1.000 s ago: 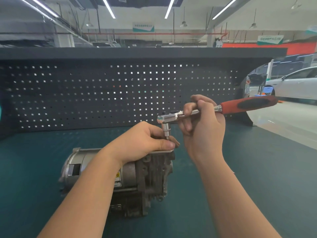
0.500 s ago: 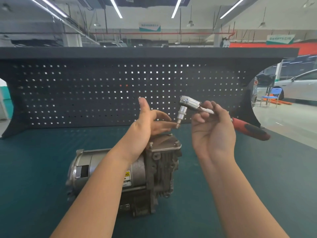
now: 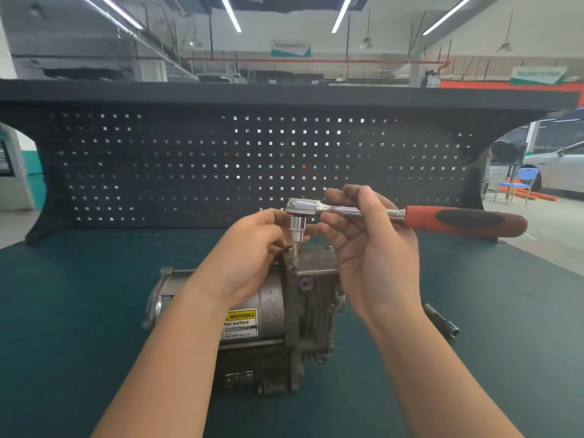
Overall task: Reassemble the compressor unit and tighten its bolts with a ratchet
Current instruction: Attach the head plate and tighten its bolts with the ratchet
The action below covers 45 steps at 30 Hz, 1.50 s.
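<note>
**A:** What does the work surface look like, and what room is this?

**B:** A bench [image 3: 79, 311] covered in a dark teal mat fills the lower half of the view. A black pegboard [image 3: 189, 165] with rows of small square holes stands along its far edge. Beyond it is a large workshop hall: long ceiling strip lights [image 3: 230, 12], hanging signs, and a red pipe along the far wall. On the right, past the pegboard, a white car [image 3: 556, 165] is parked beside a blue chair [image 3: 521, 181].

**A:** Where is the compressor?

**B:** The compressor unit [image 3: 268, 314] lies on its side at the middle of the bench, grey and worn, with a yellow "WARNING Hot surface" label [image 3: 240, 324] facing the camera. Its blocky cast head is at the right end.

**A:** And the hands?

**B:** The right hand [image 3: 373, 248] holds the chrome shank of a ratchet [image 3: 347, 213], fingers curled around it just behind the ratchet's head; the red and black handle sticks out to the right. A socket and bit point straight down onto the top of the compressor head. The left hand [image 3: 249, 248] is curled beside that bit, fingertips at its lower end. It seems to pinch or steady something small there, possibly a bolt, but that is too small to tell.

**A:** Anything else on the bench?

**B:** A dark cylindrical tool piece [image 3: 441, 322] lies on the mat, just right of the right wrist.
</note>
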{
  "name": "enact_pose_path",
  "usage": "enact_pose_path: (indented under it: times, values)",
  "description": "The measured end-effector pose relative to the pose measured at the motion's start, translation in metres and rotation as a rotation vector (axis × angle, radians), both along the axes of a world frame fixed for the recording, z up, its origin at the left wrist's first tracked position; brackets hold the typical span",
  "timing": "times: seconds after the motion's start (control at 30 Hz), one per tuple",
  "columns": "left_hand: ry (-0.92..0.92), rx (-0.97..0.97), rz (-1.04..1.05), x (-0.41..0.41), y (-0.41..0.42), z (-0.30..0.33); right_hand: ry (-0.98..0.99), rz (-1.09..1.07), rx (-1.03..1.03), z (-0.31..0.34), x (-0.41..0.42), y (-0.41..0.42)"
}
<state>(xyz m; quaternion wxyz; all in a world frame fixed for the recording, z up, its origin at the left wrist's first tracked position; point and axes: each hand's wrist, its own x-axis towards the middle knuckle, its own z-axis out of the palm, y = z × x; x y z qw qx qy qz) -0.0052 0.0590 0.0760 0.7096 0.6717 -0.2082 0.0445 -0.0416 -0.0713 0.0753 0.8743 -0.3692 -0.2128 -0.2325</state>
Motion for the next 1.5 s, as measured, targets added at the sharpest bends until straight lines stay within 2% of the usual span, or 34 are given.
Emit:
enact_pose_path:
  times: [0.17,0.4,0.67,0.97,1.13,1.3,1.5]
  values:
    - [0.015,0.16,-0.04,-0.001,0.005,0.0,-0.017,-0.018,0.019,-0.001,0.0,0.002]
    - [0.063,0.206,-0.285,0.002,0.031,0.001,0.021,0.009,0.118,0.0,0.002,-0.002]
    - [0.001,0.274,-0.178,0.002,0.028,-0.001,-0.011,-0.051,0.014,-0.002,0.001,0.0]
    - [-0.064,0.283,-0.147,0.0,0.027,-0.007,-0.011,-0.105,-0.062,0.0,-0.003,0.0]
    - [-0.116,0.34,-0.128,-0.003,0.028,-0.009,-0.087,-0.142,-0.123,-0.002,-0.006,0.005]
    - [-0.076,0.299,-0.24,-0.003,0.033,-0.008,-0.065,-0.099,-0.058,-0.004,-0.005,0.006]
    - [-0.13,0.317,-0.044,0.001,0.026,-0.011,0.008,-0.025,0.104,-0.003,0.001,-0.001]
